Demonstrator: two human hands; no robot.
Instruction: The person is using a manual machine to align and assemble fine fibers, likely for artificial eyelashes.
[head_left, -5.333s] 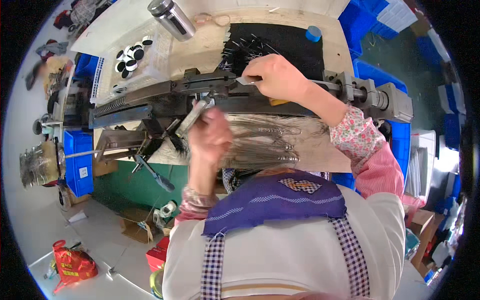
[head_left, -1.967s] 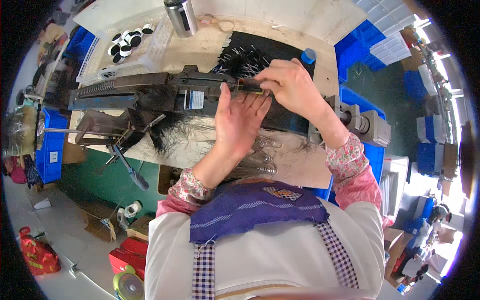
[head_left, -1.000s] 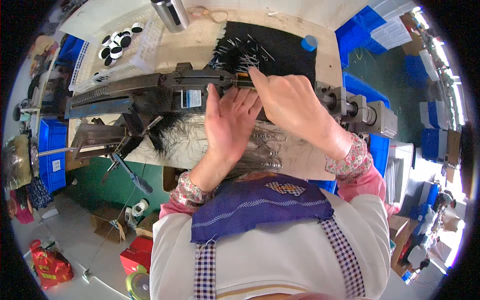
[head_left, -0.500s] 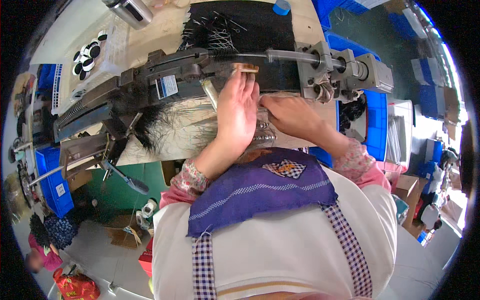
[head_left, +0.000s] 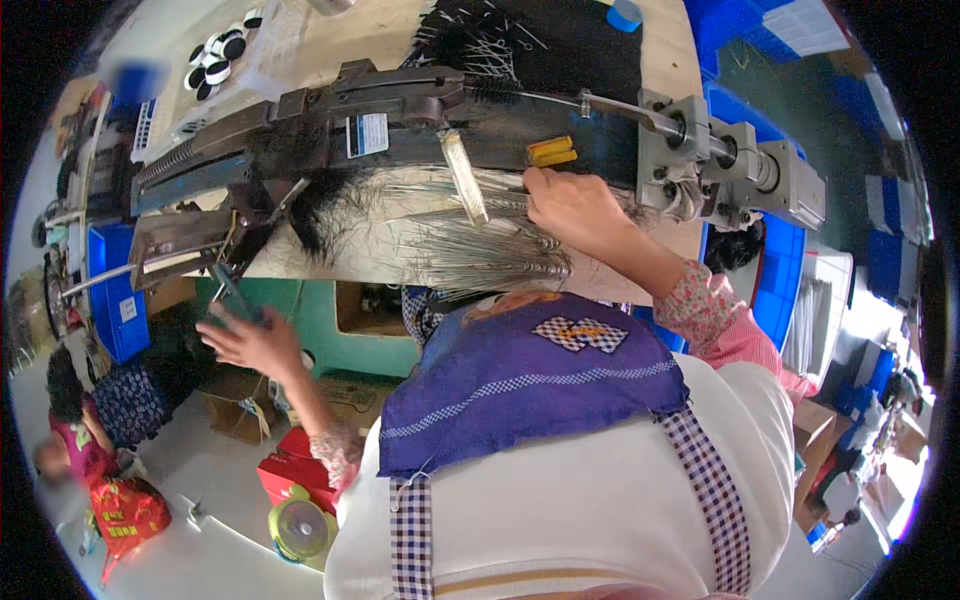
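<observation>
My left hand (head_left: 258,345) is off the bench edge at the left, fingers spread, beside the grey lever handle (head_left: 234,299) of a metal bench machine (head_left: 300,128). Whether it touches the handle I cannot tell. My right hand (head_left: 578,208) is closed over the bench front, its fingertips pressed together just below a yellow block (head_left: 552,152); what they hold, if anything, is hidden. Thin metal wires (head_left: 470,255) lie in bundles beside and under it. A pale metal strip (head_left: 464,178) slants down over them. A dark-bristled twisted brush (head_left: 490,92) lines up with the machine's rod (head_left: 625,112).
Loose black bristles (head_left: 318,215) lie on the bench at left. Behind the machine, a black cloth (head_left: 585,60) carries small twisted wire pieces (head_left: 490,60). A white basket (head_left: 262,75) holds black-and-white round pieces. Blue crates (head_left: 775,260) stand at right. Another person sits far left.
My left hand has swung from the bench middle down left to the lever, opening its fingers. My view has shifted. My right hand stays closed near the wires.
</observation>
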